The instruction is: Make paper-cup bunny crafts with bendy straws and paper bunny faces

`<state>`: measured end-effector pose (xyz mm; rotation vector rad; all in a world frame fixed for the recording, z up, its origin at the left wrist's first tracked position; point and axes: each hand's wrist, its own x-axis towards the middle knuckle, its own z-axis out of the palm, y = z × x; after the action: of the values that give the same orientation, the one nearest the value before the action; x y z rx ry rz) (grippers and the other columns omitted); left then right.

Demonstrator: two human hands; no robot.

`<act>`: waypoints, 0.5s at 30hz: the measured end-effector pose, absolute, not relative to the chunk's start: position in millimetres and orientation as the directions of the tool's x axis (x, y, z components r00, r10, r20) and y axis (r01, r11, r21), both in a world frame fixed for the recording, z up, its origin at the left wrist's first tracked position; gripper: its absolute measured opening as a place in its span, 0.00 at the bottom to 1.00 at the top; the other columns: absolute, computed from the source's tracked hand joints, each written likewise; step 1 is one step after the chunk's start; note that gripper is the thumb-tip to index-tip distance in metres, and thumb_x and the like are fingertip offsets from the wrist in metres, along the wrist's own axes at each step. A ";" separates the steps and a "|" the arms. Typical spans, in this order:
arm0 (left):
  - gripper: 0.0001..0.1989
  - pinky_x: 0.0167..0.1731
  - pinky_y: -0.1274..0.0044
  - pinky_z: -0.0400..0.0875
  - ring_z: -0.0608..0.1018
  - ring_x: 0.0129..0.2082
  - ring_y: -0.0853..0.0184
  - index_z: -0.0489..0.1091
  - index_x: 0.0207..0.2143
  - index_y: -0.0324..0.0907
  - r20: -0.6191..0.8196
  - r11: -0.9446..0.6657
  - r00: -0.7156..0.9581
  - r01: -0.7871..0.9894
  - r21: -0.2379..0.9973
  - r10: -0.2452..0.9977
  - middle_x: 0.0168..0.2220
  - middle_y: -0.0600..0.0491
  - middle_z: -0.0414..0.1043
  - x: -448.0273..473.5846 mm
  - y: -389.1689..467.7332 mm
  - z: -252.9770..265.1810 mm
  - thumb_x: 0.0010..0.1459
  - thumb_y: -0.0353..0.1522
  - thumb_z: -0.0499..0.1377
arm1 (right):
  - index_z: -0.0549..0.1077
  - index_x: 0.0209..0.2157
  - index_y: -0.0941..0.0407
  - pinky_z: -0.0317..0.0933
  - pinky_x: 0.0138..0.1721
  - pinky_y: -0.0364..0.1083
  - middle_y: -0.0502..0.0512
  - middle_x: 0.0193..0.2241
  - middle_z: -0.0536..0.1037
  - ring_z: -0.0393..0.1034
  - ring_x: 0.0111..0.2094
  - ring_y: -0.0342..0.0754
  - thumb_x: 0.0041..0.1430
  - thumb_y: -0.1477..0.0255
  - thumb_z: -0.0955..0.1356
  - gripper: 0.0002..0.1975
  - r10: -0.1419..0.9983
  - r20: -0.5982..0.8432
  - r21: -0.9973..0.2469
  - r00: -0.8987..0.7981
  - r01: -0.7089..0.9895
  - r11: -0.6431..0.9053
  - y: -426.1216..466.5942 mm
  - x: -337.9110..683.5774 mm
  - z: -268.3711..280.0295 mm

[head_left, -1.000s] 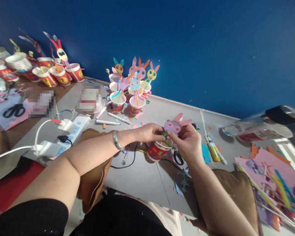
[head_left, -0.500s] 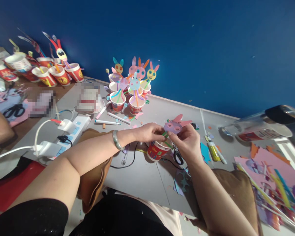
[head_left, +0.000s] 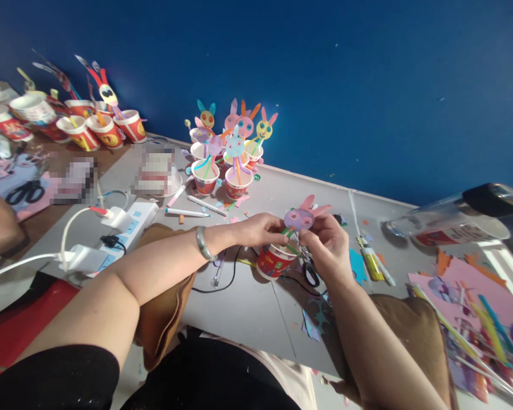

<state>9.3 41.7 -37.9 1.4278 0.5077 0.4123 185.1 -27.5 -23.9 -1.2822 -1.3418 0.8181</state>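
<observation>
Purple rabbit head (head_left: 297, 219) sits just above the red cup (head_left: 272, 263); probably light, crease-prone paper (hold the green stem (head_left: 292, 247), not the ears (head_left: 308, 201)). Right hand (head_left: 330, 246) pinches its lower edge; left hand (head_left: 259, 229) half-curled at the stem, grip unclear.

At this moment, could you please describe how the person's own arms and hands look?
The left hand and right hand wear no gloves. A rounded grey-green bangle circles the left wrist. A short black sleeve ends above the left elbow; no sleeve shows on the right arm within view.
</observation>
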 end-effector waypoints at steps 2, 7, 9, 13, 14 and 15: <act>0.05 0.40 0.76 0.71 0.79 0.37 0.68 0.75 0.37 0.34 -0.078 0.090 0.823 0.033 0.995 0.562 0.35 0.50 0.80 8.8 41.0 -36.6 0.60 0.29 0.64 | 0.72 0.37 0.52 0.65 0.29 0.45 0.50 0.29 0.77 0.70 0.27 0.45 0.51 0.67 0.73 0.12 0.968 0.221 -0.948 0.119 0.261 0.184 -27.3 185.2 -27.2; 0.06 0.44 0.73 0.73 0.80 0.40 0.66 0.75 0.39 0.35 -0.055 0.094 0.831 0.004 0.996 0.553 0.38 0.49 0.81 7.9 39.8 -35.3 0.60 0.29 0.64 | 0.72 0.36 0.53 0.62 0.26 0.44 0.49 0.29 0.77 0.68 0.25 0.44 0.51 0.67 0.73 0.11 0.963 0.226 -0.935 0.144 0.310 0.173 -27.1 182.9 -33.4; 0.05 0.45 0.73 0.73 0.80 0.40 0.66 0.76 0.38 0.35 -0.051 0.096 0.832 -0.002 0.995 0.552 0.38 0.49 0.81 8.4 40.1 -37.1 0.60 0.29 0.64 | 0.72 0.36 0.53 0.61 0.26 0.43 0.49 0.28 0.76 0.67 0.25 0.43 0.51 0.68 0.73 0.10 0.958 0.237 -0.931 0.159 0.321 0.177 -26.8 181.8 -35.2; 0.04 0.44 0.74 0.73 0.80 0.39 0.66 0.76 0.36 0.35 -0.047 0.104 0.825 -0.014 0.995 0.563 0.36 0.51 0.81 9.3 41.5 -40.5 0.58 0.28 0.64 | 0.71 0.37 0.52 0.60 0.26 0.43 0.49 0.28 0.76 0.66 0.25 0.43 0.52 0.68 0.72 0.10 0.955 0.237 -0.928 0.179 0.331 0.168 -26.8 180.7 -37.1; 0.04 0.44 0.74 0.73 0.80 0.39 0.66 0.76 0.36 0.35 -0.045 0.105 0.825 -0.018 0.994 0.564 0.36 0.51 0.81 9.3 41.7 -40.6 0.58 0.28 0.65 | 0.71 0.37 0.52 0.61 0.26 0.43 0.49 0.28 0.76 0.66 0.25 0.43 0.52 0.67 0.72 0.10 0.955 0.238 -0.928 0.176 0.330 0.171 -27.1 180.8 -36.6; 0.04 0.43 0.74 0.73 0.80 0.39 0.66 0.76 0.37 0.35 -0.043 0.103 0.826 -0.018 0.995 0.563 0.36 0.51 0.81 9.2 41.7 -40.3 0.58 0.28 0.65 | 0.71 0.37 0.52 0.61 0.27 0.43 0.49 0.28 0.76 0.67 0.25 0.44 0.53 0.67 0.72 0.10 0.956 0.239 -0.929 0.169 0.326 0.174 -27.7 180.9 -35.6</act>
<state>9.2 41.7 -40.3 1.4146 0.4732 0.4529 180.9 -27.7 -35.6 -1.3578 -1.3632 0.7350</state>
